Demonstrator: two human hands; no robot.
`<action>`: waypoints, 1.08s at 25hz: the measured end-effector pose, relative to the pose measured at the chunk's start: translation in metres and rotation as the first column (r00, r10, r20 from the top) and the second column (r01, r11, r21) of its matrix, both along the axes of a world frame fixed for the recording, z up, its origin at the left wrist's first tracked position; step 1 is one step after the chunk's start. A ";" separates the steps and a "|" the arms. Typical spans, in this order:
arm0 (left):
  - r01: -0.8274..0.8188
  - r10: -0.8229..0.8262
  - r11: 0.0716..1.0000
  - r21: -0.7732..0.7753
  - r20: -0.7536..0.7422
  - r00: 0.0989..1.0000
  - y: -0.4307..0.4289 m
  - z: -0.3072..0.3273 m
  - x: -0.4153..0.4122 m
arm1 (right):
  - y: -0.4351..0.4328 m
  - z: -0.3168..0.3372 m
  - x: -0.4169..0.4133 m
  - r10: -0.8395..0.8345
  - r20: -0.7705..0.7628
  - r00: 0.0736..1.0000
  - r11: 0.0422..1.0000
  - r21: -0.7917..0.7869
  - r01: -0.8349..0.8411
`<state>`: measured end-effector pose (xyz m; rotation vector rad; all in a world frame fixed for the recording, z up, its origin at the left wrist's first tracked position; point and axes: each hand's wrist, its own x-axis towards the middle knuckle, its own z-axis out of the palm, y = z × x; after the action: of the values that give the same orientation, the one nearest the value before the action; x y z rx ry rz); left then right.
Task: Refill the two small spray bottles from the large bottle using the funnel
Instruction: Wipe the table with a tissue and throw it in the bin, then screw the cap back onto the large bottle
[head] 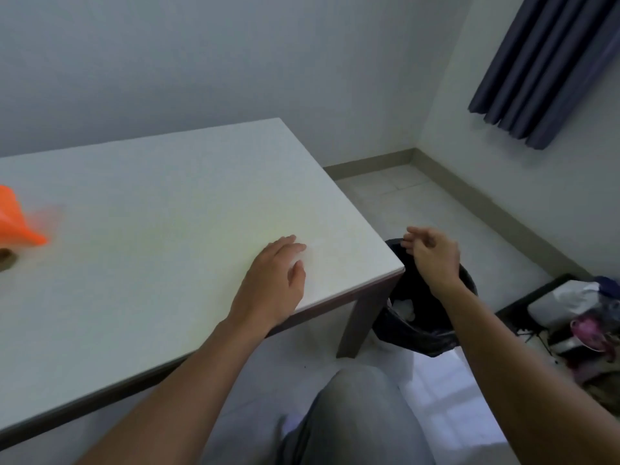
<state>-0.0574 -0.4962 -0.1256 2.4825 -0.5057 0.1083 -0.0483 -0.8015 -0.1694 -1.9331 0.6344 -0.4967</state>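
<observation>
An orange funnel [16, 223] lies on its side at the far left of the white table [151, 203], partly cut off by the frame edge. No bottles are in view. My left hand [273, 280] rests flat on the table near its right corner, fingers spread, holding nothing. Past the table's corner, my right hand [431, 255] hovers above a bin, fingers loosely curled and apart, with nothing visible in it.
A bin lined with a black bag [422, 317] stands on the floor by the table leg, with white scraps inside. A cluttered dark box [570, 317] sits at the right by the wall. A dark curtain [550, 68] hangs at the upper right.
</observation>
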 end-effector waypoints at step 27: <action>-0.729 0.755 0.641 -0.242 0.027 0.655 0.429 0.141 0.029 | 0.567 0.085 0.078 0.574 -0.459 0.678 0.357 -0.604 -0.712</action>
<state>-0.0289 -0.0672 0.0155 2.3131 0.5136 0.6196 0.0293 -0.2343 -0.0842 -2.8291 -0.4056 -0.0345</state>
